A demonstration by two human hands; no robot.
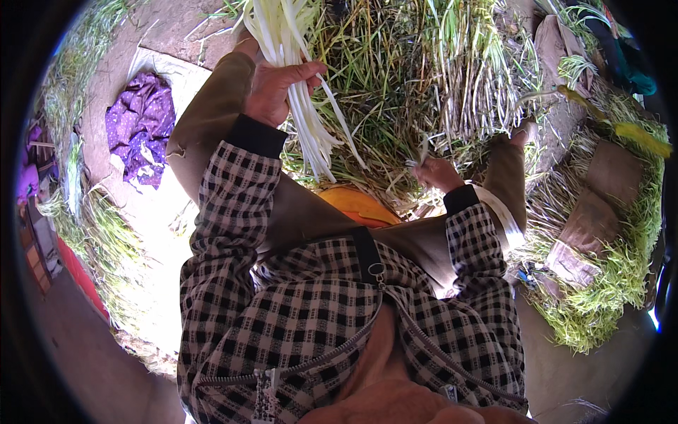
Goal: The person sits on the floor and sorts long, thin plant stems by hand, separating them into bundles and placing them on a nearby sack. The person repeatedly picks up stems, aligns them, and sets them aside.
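Note:
My left hand point(278, 87) is closed around a bunch of long, pale whitish-green stalks point(312, 132), which fan out below my fist and rise past the picture's top edge. My right hand point(438, 174) is curled beside my knee, with a small whitish wisp at its fingertips; what it is I cannot tell. Between and beyond my hands lies a wide heap of green and straw-coloured stalks point(365, 85). Upright pale stems point(471, 100) are packed at the heap's right part. Something orange and rounded point(357, 205) shows just beyond my lap.
A purple dotted cloth point(142, 127) lies on a pale sheet at the left. More leafy stalks point(119, 233) lie at the lower left. On the right, brown cloth or sacking pieces point(593, 217) rest over a green pile point(593, 307). My bent legs frame the heap.

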